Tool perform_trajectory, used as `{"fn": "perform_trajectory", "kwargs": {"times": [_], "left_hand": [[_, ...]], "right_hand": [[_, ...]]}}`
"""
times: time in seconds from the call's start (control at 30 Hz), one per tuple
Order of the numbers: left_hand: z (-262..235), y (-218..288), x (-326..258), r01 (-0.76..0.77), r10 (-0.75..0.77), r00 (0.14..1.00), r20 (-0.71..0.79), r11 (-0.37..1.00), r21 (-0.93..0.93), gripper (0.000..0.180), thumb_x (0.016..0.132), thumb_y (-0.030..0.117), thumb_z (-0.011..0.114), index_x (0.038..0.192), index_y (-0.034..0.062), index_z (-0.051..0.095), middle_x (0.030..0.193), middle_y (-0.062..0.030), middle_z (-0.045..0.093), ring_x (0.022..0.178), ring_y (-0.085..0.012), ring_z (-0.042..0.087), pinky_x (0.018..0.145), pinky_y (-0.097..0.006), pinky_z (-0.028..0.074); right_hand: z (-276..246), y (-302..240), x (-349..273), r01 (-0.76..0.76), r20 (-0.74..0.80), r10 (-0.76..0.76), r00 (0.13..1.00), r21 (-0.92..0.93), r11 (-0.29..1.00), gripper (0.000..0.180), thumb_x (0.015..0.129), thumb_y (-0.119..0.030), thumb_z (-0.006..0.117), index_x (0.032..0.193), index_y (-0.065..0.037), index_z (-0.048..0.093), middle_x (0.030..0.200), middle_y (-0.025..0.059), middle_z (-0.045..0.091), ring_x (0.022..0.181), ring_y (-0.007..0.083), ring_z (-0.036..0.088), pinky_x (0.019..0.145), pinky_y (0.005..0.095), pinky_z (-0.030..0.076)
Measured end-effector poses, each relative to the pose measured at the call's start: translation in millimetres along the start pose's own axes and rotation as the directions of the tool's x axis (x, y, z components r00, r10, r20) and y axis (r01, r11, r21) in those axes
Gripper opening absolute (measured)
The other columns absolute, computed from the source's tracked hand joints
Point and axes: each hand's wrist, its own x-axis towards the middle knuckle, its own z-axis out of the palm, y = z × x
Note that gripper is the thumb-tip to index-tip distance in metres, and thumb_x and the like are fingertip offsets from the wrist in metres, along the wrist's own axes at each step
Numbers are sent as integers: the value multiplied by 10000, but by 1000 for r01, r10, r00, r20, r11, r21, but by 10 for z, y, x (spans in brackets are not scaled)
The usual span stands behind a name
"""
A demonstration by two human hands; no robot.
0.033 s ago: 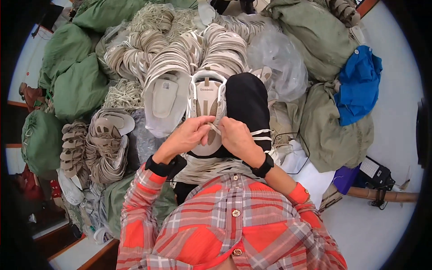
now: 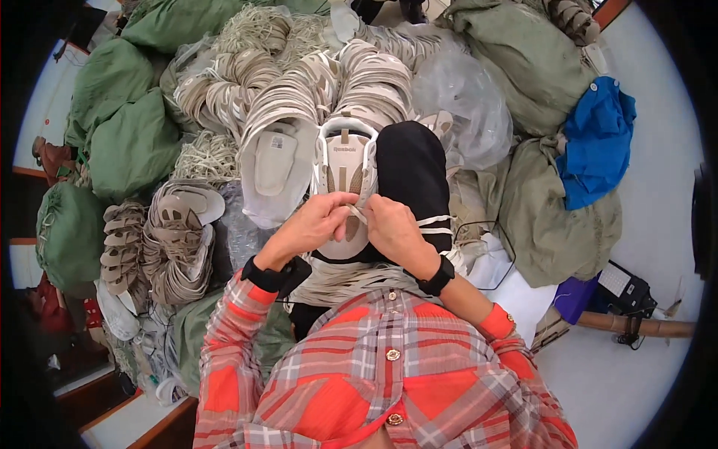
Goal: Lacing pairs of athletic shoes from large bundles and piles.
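A beige shoe upper (image 2: 350, 153) with white edging and brown mesh panels lies in front of me, its toe toward my body, against my black-clad knee (image 2: 411, 168). Over its lower lacing area my left hand (image 2: 318, 222) and my right hand (image 2: 395, 227) nearly meet. Both have their fingers pinched on a pale flat shoelace (image 2: 358, 215). Part of that lace and the toe end are covered by my fingers. More pale laces (image 2: 359, 284) lie in a heap across my lap, and two white strands cross my right thigh.
Beyond the knee stand long rows of stacked shoe uppers (image 2: 374, 82). Brown uppers (image 2: 176, 247) and a bundle of laces (image 2: 206, 159) are at the left. Green sacks (image 2: 134, 142) lie on both sides. A clear plastic bag (image 2: 464, 105) and blue cloth (image 2: 596, 142) are at the right.
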Motion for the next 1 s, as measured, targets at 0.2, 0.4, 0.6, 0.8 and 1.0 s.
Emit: {"fn": "perform_trajectory", "kwargs": {"times": [0.2, 0.4, 0.6, 0.8, 1.0], "left_hand": [[-165, 164, 199, 101, -100, 991, 92, 995, -6, 280, 919, 137, 464, 1148, -8, 534, 597, 15, 523, 526, -47, 469, 478, -211, 367], [-329, -90, 181, 152, -117, 907, 405, 987, -55, 377, 967, 236, 426, 1325, 116, 429, 698, 56, 558, 569, -36, 504, 537, -188, 384], [-352, 302, 539, -156, -156, 780, 606, 889, 430, 294, 906, 138, 405, 1149, 23, 526, 614, -42, 587, 504, -134, 539, 480, -303, 424], [-337, 366, 907, -315, -220, 733, 644, 729, 607, 203, 794, 98, 456, 676, -23, 568, 518, -97, 581, 491, -208, 585, 454, -345, 425], [-359, -304, 1267, -637, -98, 594, 798, 548, 542, 180, 767, 100, 564, 651, -32, 526, 576, -125, 586, 507, -225, 599, 408, -367, 426]], "right_hand": [[103, -131, 196, -15, -7, 14, 1000, -230, 973, 122, 753, -104, 555, 783, 12, 532, 691, 213, 606, 602, 401, 610, 570, 459, 508], [183, 158, 80, -267, 90, 265, 960, 579, 770, 344, 857, -220, 580, 610, 19, 584, 510, 121, 588, 448, 185, 585, 416, 329, 444], [-139, -204, 60, -680, 498, 463, 733, 537, 499, 240, 893, -130, 540, 817, 89, 605, 704, 143, 645, 566, 228, 656, 512, 312, 556], [-288, -241, 74, -422, 391, 308, 867, 249, 872, 216, 877, -138, 506, 880, 47, 619, 672, 133, 652, 591, 192, 666, 541, 302, 546], [-229, -330, 46, -380, 269, 291, 918, 393, 837, 269, 901, -247, 561, 810, 3, 602, 591, 88, 615, 440, 205, 591, 411, 311, 481]]}}
